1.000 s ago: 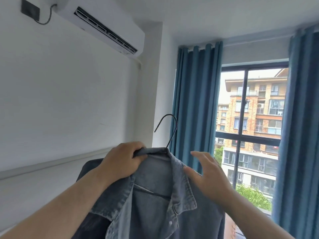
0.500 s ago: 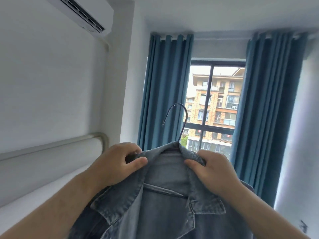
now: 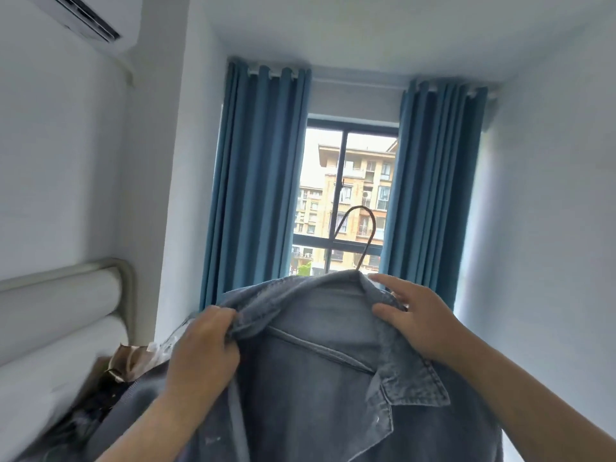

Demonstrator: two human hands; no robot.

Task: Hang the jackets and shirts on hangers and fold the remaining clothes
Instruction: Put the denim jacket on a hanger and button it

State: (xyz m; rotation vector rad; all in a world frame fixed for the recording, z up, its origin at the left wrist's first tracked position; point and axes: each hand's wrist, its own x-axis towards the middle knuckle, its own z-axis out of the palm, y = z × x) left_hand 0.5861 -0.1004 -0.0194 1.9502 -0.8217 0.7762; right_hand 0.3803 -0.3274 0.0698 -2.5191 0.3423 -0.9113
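Item: denim jacket [image 3: 333,378], grey-blue, held up at chest height in mid-air, front open and the inside back panel facing the camera. It sits on a hanger [image 3: 364,235], of which only the thin dark hook shows, rising out of the collar with its open end pointing left.

Hands: the left hand [image 3: 203,348] is clenched round the left edge of the collar, with denim bunched inside the curled fingers. The right hand [image 3: 420,321] pinches the right side of the collar between thumb and forefinger, just below the base of the hook.

Edges: the right lapel hangs folded outward, its point below the right wrist. The jacket's lower hem runs out of frame.

Surroundings: air around the hook is free on all sides. Behind it is a window [image 3: 346,195] flanked by blue curtains [image 3: 256,181]. White walls close in left and right. Air conditioner [image 3: 90,18] high at left. Padded headboard [image 3: 63,311] at lower left, with a blurred heap of clothes [image 3: 126,365] beside it, near the left forearm.
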